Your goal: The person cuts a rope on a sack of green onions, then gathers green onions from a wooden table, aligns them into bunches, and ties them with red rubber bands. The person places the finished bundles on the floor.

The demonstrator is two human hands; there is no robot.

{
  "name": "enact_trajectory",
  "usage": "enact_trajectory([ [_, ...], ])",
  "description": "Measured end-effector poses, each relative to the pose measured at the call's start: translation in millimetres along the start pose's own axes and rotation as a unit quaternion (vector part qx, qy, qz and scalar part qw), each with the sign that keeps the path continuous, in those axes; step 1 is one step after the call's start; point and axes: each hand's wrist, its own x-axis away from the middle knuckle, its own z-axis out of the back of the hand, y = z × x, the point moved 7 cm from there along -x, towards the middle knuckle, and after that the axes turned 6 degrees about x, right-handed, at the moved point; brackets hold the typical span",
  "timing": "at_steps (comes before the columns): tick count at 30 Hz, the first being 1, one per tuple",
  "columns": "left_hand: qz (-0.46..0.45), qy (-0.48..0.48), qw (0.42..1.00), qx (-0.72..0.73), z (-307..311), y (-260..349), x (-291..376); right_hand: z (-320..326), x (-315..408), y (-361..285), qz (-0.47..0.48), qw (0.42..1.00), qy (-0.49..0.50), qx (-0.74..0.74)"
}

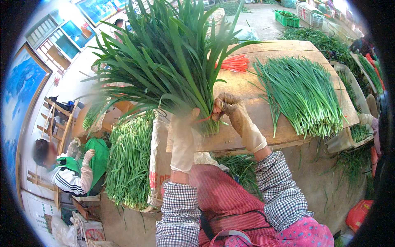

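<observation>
A thick bunch of garlic chives (172, 68) stands tilted over the near left part of a wooden board table (247, 123), its leaves fanning up and to the left. My gloved left hand (184, 123) is wrapped around the bunch near its cut ends; the view is blurred there. With pinched fingers my gloved right hand (228, 106) grips a red tie (204, 119) that runs across the stems. To the right lies a flat pile of loose chives (302, 95), pale ends towards me. A bundle of red ties (233, 64) rests on the board behind the held bunch.
Left of the table, a lined container (159, 148) holds stacked chives (131, 160). A person in a green apron (96, 154) sits farther left. Plastic crates (347, 145) and loose chives (321, 43) lie beyond the table's right side. A green basket (287, 18) stands behind.
</observation>
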Motion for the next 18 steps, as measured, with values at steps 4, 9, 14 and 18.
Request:
enact_trajectory([
  [4, 0.009, -0.031, 0.999, 0.028, -13, 8, 0, 2, 2, -10, 0.020, 1.000, 0.015, -0.003],
  [9, 0.054, -0.030, 0.998, -0.026, -2, -12, 4, 5, 17, 10, 0.002, 1.000, -0.002, -0.020],
  [14, -0.023, -0.059, 0.997, 0.035, 12, -38, -12, 13, 5, 33, -0.002, 0.999, -0.025, 0.032],
  [18, -0.046, -0.033, 0.998, -0.028, 24, -34, -28, 13, -12, 29, 0.048, 0.996, -0.072, -0.026],
])
